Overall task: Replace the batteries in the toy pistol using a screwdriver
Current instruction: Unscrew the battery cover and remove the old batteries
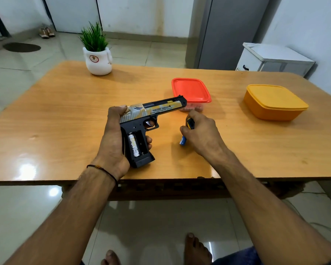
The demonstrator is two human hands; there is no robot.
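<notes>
My left hand [113, 142] grips the toy pistol [153, 111] by its black handle, barrel pointing right, just above the table. The handle's battery bay is uncovered, with one white battery [133, 145] in the left slot and the right slot dark. To the pistol's right, my right hand [201, 131] is curled over a yellow-and-black object [190, 123], apparently the screwdriver handle. A blue battery [183, 140] pokes out below its fingers; I cannot tell whether the hand holds it or it rests on the table.
The wooden table [65, 115] carries a white pot with a green plant [97, 54] at the back left, a clear box with a red lid [190, 90] behind the pistol, and a yellow lidded box [273, 102] at the right. My bare feet show below the table's near edge.
</notes>
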